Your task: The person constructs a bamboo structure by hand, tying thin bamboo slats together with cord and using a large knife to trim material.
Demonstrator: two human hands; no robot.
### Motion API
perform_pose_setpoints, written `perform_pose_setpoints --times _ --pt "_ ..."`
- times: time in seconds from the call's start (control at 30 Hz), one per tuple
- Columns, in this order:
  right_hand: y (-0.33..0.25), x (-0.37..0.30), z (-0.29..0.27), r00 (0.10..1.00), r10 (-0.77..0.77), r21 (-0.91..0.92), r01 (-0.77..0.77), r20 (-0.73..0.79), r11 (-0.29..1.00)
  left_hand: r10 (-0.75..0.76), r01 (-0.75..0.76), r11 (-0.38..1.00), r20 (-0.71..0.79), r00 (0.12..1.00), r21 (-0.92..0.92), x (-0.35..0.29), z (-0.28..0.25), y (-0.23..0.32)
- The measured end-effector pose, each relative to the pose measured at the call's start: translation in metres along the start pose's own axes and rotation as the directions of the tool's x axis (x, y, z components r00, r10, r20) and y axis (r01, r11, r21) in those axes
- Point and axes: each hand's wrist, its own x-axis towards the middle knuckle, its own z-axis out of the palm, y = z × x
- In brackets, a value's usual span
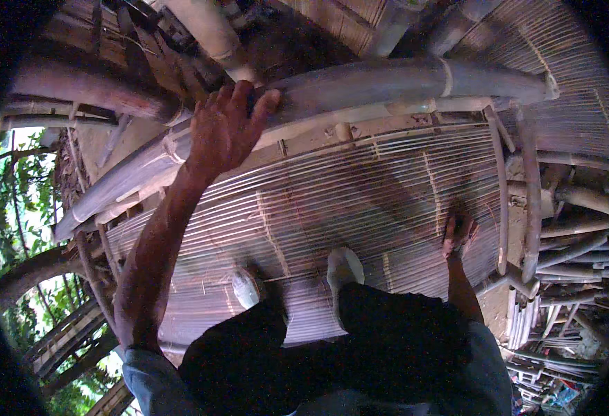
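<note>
My left hand [225,132] is closed over the top of a thick, smooth bamboo pole [367,89], with its fingers curled over the far side and the thumb spread to the right. Below the pole spreads a slatted platform of thin, pale bamboo strips [360,201], tied across by cords. My right hand [460,236] is over the right part of these strips, near the side pole [500,201]. Its fingers are dark and smeared, so their pose and anything in them cannot be made out.
My feet in pale footwear [346,269] stand on the strips. Thick bamboo posts [211,38] rise beyond the pole. Stacked poles [575,260] lie at the right, more slatted matting [568,76] at the far right. Green leaves [23,208] show at the left.
</note>
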Motion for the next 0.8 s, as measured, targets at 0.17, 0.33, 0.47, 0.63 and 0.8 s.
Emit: perform_pose_setpoints --times 0.17,0.33,0.47,0.63,0.8 --pt "-0.014 0.014 -0.008 0.996 -0.085 0.048 0.086 -0.014 0.995 -0.177 0.113 0.963 -0.257 0.95 -0.244 -0.016 0.0 0.029" --pt "-0.182 0.071 -0.047 0.949 -0.312 0.359 0.308 -0.046 0.881 -0.114 0.039 0.986 -0.487 0.866 -0.161 -0.066 0.06 0.009" --pt "-0.328 0.113 -0.053 0.785 -0.618 0.501 0.554 -0.047 0.665 -0.269 0.078 0.942 -0.594 0.759 -0.327 -0.052 0.074 0.026" --pt "-0.435 0.13 -0.015 0.646 -0.763 0.678 0.576 -0.034 0.458 -0.121 0.036 0.987 -0.586 0.801 -0.155 -0.081 0.118 0.042" --pt "-0.442 0.123 0.005 0.552 -0.762 0.626 0.472 0.34 0.621 -0.191 0.148 0.92 -0.086 0.978 -0.362 -0.112 0.137 0.045"
